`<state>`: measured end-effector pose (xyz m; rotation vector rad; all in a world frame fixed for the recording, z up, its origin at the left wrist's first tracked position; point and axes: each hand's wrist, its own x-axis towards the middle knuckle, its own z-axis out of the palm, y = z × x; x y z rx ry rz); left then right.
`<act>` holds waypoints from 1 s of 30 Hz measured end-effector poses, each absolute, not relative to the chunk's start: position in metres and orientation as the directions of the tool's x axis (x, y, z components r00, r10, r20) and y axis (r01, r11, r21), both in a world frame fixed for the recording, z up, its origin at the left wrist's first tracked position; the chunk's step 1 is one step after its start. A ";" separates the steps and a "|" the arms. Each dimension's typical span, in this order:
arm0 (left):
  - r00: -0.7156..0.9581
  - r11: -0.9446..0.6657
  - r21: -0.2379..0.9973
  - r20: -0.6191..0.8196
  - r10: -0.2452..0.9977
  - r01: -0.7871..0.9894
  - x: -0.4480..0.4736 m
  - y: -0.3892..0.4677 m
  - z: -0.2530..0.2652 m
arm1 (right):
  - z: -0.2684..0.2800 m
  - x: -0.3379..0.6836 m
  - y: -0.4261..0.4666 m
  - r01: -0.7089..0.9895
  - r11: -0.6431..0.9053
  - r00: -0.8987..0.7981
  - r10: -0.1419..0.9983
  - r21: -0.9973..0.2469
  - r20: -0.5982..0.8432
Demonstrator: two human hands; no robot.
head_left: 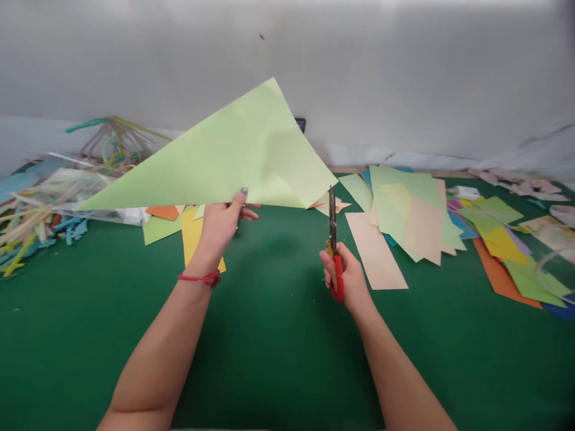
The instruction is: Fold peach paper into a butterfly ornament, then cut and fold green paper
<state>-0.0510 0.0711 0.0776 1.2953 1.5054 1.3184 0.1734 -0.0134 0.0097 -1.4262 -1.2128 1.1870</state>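
A green table [269, 371] is stretching out in front of a grey wall [157, 60]; a light green paper [215, 146] is hanging in the air above the table, its long tip pointing left; the left hand [224, 221] is pinching its bottom edge, thumb in front and fingers behind; the right hand [353, 281] is gripping red-handled scissors [333, 230], and their blades are pointing up at the paper's right corner; I cannot tell if they are touching it; a red string [202, 278] is going around the left wrist; a yellow paper [191, 233] is lying partly behind it; a pale pink paper [377, 251] is lying near the right hand, and a pile of papers [398, 188] is lying behind it; a heap of colored strips [38, 221] is sitting at the far left.
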 end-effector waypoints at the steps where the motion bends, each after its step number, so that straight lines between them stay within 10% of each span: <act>1: -0.235 -0.055 0.980 0.100 0.967 0.191 -0.052 0.073 0.076 | 0.006 0.174 -0.012 0.090 -0.138 0.017 0.990 -0.986 -0.137; 30: -0.126 0.047 0.885 0.013 0.992 0.463 -0.053 0.055 0.105 | 0.024 0.171 -0.020 0.249 -0.146 -0.185 0.963 -0.958 -0.194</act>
